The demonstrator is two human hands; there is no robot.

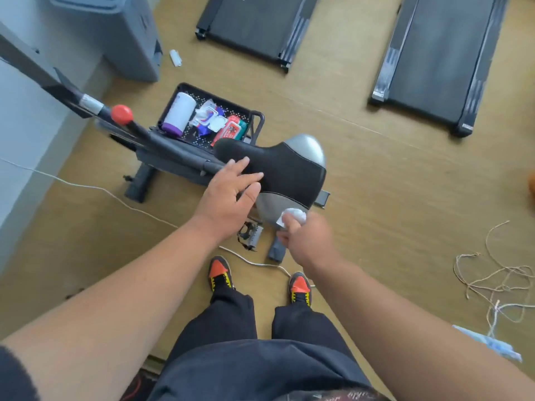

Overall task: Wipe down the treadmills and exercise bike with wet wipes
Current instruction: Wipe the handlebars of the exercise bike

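— What are the hands doing?

— The left hand (231, 189) is spread, fingers straight and slightly fanned, fingertips lying on the near edge of the black saddle (278, 169) of the exercise bike (185, 157). It grips nothing. The right hand (307, 241) is curled round a crumpled white wet wipe (293, 216), which sticks out past the thumb.

— Where is the wipe against the bike?

— It touches the grey rounded housing (272, 206) just below the saddle's wide end, to the right of the left hand. A pedal (251, 235) sits on the floor side between the two wrists.

— And the treadmills?

— Two lie flat on the floor, well apart from the hands: the left treadmill (254, 24) and the right treadmill (440, 62).

— More wipes anywhere?

— A black perforated basket (185, 94) beyond the saddle holds a white canister with a purple base (179, 114), opened white packets, and a red wipes pack (231, 131).

— Any writing readable?

— The red pack has print, but too blurred to read.
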